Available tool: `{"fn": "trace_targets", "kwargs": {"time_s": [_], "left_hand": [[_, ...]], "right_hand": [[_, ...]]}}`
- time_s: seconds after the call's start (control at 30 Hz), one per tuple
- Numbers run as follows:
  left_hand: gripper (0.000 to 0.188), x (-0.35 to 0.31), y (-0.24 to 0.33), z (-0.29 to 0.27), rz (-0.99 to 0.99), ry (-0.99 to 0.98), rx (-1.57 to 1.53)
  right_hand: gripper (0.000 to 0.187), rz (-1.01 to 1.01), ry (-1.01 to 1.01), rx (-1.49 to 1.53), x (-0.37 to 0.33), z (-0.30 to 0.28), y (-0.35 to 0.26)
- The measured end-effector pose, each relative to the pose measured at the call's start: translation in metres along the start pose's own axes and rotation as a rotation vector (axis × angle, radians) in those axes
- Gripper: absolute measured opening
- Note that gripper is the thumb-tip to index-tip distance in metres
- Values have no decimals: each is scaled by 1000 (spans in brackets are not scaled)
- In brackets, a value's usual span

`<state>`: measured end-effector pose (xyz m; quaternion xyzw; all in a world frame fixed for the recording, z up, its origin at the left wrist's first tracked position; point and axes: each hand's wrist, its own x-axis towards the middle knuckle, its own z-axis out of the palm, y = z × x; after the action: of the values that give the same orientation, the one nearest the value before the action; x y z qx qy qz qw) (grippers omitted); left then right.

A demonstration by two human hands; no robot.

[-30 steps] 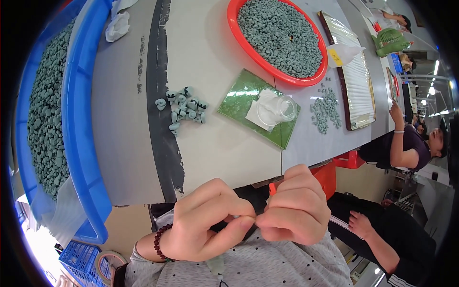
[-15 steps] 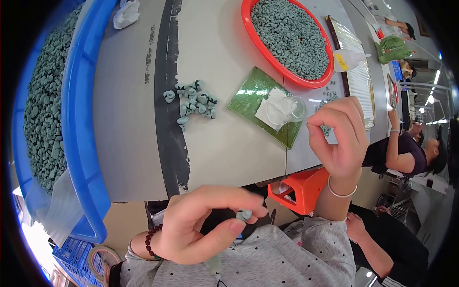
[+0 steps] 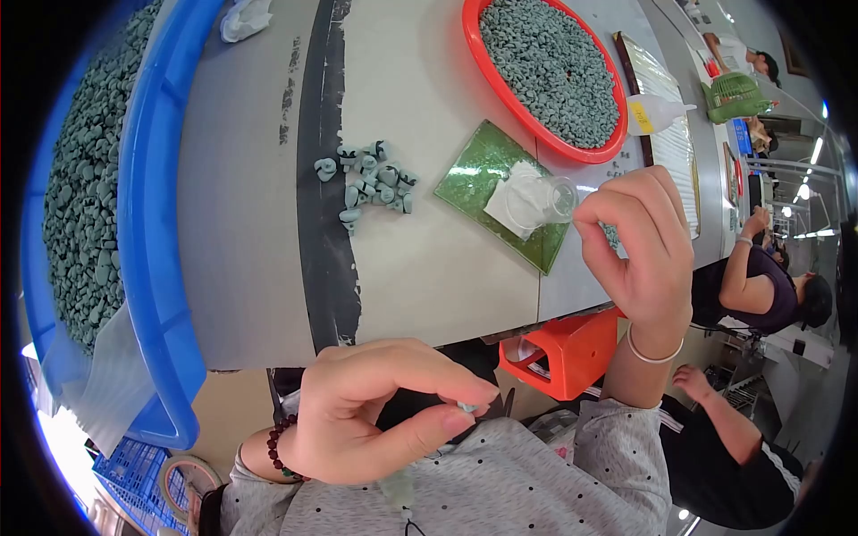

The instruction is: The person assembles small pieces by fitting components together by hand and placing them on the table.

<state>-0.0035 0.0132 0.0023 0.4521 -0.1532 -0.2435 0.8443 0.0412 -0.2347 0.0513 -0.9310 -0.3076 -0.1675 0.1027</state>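
My left hand (image 3: 380, 415), above my lap, is closed, pinching a small grey-green piece (image 3: 466, 407) between thumb and forefinger; the fingertips hide most of it. My right hand (image 3: 639, 246) hangs over the table's right part with thumb and forefinger pressed together. Anything between those fingertips is too small to make out. Just left of them, a small clear cup (image 3: 560, 198) rests on white paper (image 3: 509, 207) on a glossy green tile (image 3: 469, 170). A loose cluster of grey-green knobbed pieces (image 3: 380, 183), some with dark marks, lies left of the tile.
A red basin (image 3: 474, 54) full of small grey-green pieces stands at the back. Beside it are a squeeze bottle (image 3: 657, 114) and a tray of white strips (image 3: 684, 165). A blue tub (image 3: 147, 223) lines the left. An orange stool (image 3: 563, 357) and other people are to the right.
My left hand has turned slightly, so its fingers cover more of the piece. My right hand's fingertips sit closer to the clear cup. A nearby person's arm has moved at the lower right.
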Motion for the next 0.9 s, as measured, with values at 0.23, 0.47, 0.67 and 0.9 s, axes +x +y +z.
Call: {"fn": "trace_targets", "kwargs": {"time_s": [0.23, 0.47, 0.67, 0.9], "left_hand": [[12, -2, -1, 3, -56, 74, -117], [22, -3, -1, 8, -60, 45, -283], [23, 8, 2, -3, 8, -114, 173], [13, 6, -6, 0, 15, -64, 83]], "right_hand": [[25, 2, 115, -10, -6, -1, -12], [23, 54, 354, 622, -23, 8, -61], [17, 336, 272, 1125, -34, 20, -80], [11, 545, 333, 1541, -45, 34, -89]]}}
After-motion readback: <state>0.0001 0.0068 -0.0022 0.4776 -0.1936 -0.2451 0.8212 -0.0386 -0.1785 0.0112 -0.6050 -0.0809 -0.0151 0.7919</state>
